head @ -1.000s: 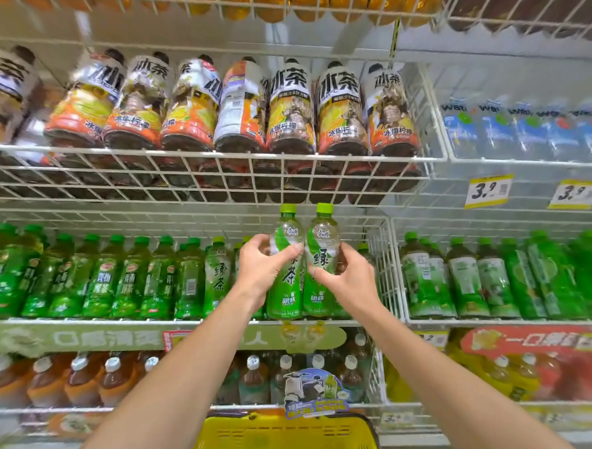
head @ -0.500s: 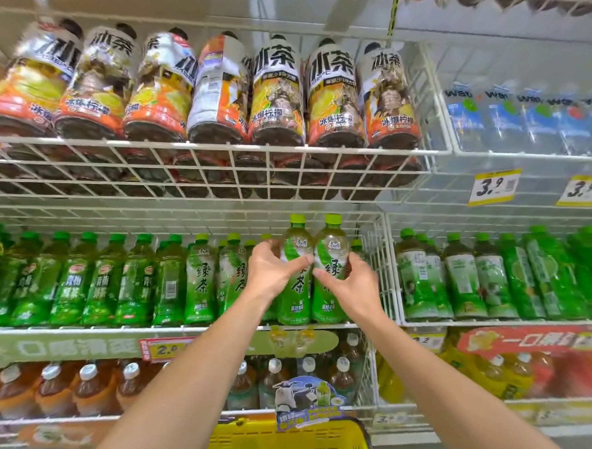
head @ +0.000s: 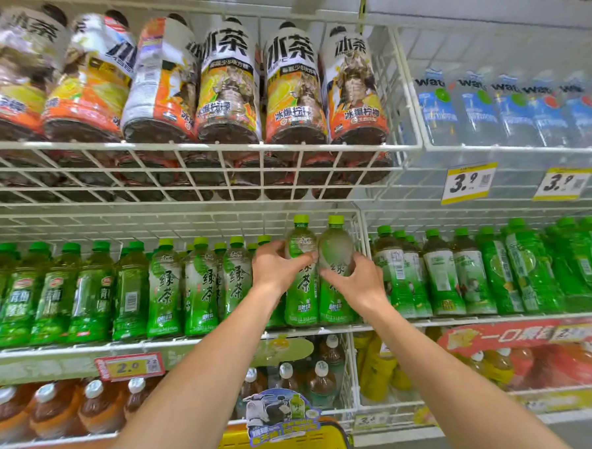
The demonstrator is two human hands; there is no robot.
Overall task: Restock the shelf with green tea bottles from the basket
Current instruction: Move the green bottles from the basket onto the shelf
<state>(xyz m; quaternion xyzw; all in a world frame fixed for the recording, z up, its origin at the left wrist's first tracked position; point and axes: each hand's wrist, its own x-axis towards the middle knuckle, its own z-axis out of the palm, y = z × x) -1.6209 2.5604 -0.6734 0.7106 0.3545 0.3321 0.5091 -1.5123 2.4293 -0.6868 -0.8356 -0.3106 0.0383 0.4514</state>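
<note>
Two green tea bottles stand side by side at the right end of the middle wire shelf [head: 177,341]. My left hand [head: 276,266] grips the left green tea bottle [head: 304,292] around its upper body. My right hand [head: 357,283] grips the right green tea bottle [head: 333,243] just below its shoulder. Both bottles are upright with light green caps, bases at the shelf's front edge. More of the same green tea bottles [head: 201,284] line the shelf to the left. The yellow basket [head: 282,448] sits low in the middle, its inside hidden.
A white wire divider [head: 360,255] stands right beside the right bottle. Darker green bottles [head: 461,270] fill the neighbouring bay. Large iced tea bottles [head: 229,87] lie on the shelf above. Brown tea bottles [head: 57,408] stand below. Yellow price tags [head: 467,182] hang at the right.
Both hands have kept their hold on the two bottles, which have settled lower and deeper onto the shelf. The view has moved closer and tilted upward.
</note>
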